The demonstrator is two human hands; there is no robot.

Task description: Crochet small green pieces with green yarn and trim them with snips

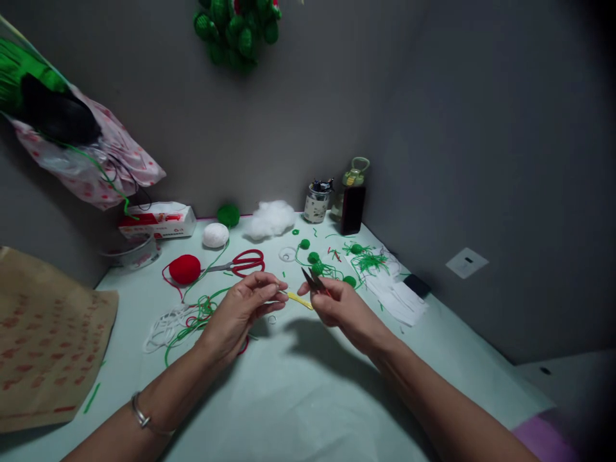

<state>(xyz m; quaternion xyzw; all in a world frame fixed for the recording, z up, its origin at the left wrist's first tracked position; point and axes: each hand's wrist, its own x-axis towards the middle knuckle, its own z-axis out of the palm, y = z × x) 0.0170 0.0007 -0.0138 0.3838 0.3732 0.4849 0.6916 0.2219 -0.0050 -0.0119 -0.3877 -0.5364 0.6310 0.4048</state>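
Note:
My left hand [250, 298] is closed in a pinch, thumb against fingertips; what it holds is too small to make out. In my right hand [334, 301] is a small pair of scissors [314, 281], dark blades apart and pointing up and left towards the left fingertips. Between the hands shows a thin yellow strip [299, 299], perhaps a crochet hook handle; whether it is held or lies on the table I cannot tell. Left of my left hand are tangled green, white and red yarn [185, 321]. Large red-handled scissors [248, 262] lie beyond it.
Red [185, 269], white [215, 235] and green yarn balls [228, 215] sit near white stuffing [272, 219]. A pen cup [316, 206], a bottle [356, 173] and an upright phone [353, 210] stand behind. Green scraps lie near white tissue [397, 298]. A brown paper bag [52, 340] stands left.

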